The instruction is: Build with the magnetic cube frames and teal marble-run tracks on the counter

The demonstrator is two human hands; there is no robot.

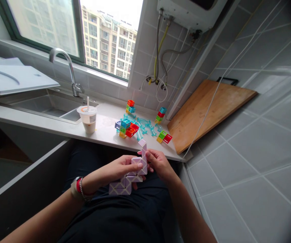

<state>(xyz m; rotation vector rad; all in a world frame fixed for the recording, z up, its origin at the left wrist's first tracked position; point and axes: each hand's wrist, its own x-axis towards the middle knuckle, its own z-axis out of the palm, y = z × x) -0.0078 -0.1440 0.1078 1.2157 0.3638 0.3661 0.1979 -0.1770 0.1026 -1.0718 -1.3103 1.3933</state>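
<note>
A pale purple snake puzzle (120, 186) with light edges, folded into a stepped shape, is held above my lap. My left hand (126, 166) is closed around its middle, thumb on top and some fingertips showing underneath. With thumb and fingers, my right hand (158, 162) pinches the upright end section on the right. That section stands up toward the counter edge, and the folded blocks stretch down to the left. Part of the puzzle is hidden behind my left hand and thumb.
On the white counter (104, 141) stand a lidded drink cup (88, 121) with a straw, colourful cube stacks (126, 128) and turquoise plastic pieces (145, 126). A sink (51, 104) with a faucet (70, 67) lies left. A wooden board (206, 111) leans on the right wall.
</note>
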